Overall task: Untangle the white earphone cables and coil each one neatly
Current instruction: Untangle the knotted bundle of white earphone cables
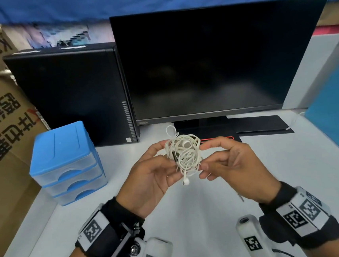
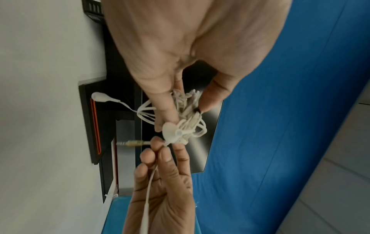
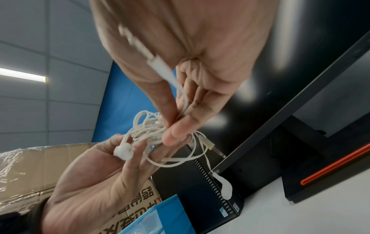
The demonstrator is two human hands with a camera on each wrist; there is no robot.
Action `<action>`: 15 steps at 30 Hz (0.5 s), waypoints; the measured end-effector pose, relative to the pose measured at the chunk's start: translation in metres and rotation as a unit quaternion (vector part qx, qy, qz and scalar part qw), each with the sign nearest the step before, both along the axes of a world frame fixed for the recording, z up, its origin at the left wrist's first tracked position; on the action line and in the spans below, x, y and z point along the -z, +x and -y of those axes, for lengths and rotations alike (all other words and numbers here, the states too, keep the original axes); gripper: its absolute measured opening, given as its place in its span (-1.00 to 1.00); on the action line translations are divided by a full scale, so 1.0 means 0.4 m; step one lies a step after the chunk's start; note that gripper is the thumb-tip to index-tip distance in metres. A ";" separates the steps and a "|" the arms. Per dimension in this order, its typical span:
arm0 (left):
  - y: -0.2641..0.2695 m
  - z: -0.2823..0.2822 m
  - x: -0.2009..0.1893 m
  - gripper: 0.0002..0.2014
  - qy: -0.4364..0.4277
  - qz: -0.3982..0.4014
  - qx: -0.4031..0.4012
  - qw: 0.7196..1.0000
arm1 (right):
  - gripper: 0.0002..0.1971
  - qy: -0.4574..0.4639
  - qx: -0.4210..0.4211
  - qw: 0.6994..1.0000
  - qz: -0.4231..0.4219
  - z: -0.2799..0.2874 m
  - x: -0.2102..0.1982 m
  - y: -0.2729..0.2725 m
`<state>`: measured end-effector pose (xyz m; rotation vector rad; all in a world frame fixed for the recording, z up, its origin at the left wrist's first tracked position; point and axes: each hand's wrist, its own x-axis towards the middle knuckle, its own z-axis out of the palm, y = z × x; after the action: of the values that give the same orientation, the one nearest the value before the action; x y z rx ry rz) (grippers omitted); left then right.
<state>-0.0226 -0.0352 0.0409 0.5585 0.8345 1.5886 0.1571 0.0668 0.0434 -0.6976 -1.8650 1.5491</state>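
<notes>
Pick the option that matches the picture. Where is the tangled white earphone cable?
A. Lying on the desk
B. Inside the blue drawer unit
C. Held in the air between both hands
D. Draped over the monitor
C: the tangled white earphone cable is pinched between the left hand and the right hand, above the desk.

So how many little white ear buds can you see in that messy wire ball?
2. One white plastic earbud sits near the top of the tangled white cable bundle; another earbud dangles below it, between the left hand and right hand. More may be hidden inside.
</notes>
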 end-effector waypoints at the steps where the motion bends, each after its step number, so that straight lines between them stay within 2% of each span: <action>1: 0.000 0.001 0.001 -0.50 0.009 -0.014 0.003 1.000 | -0.69 -0.004 -0.005 1.000 -0.001 0.003 -0.002 -0.001; 6: 0.011 0.002 0.003 -0.45 0.023 -0.121 -0.009 0.992 | -0.54 0.019 -0.007 1.000 -0.011 0.018 -0.012 -0.001; 9: 0.017 0.002 0.008 -0.55 0.015 -0.184 -0.020 0.983 | -0.44 0.034 -0.015 0.999 -0.009 0.021 -0.017 0.004; 12: 0.020 0.001 0.014 -0.68 0.002 -0.222 -0.027 0.975 | -0.52 0.047 -0.029 0.998 -0.004 0.022 -0.019 0.004; 15: 0.017 -0.001 0.017 -0.71 -0.002 -0.243 -0.022 0.970 | -0.69 0.031 -0.028 0.999 -0.010 0.019 -0.022 0.004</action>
<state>-0.0157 -0.0349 0.0341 0.9540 1.2178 1.5090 0.1587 0.0592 0.0522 -0.6055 -1.9243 1.5198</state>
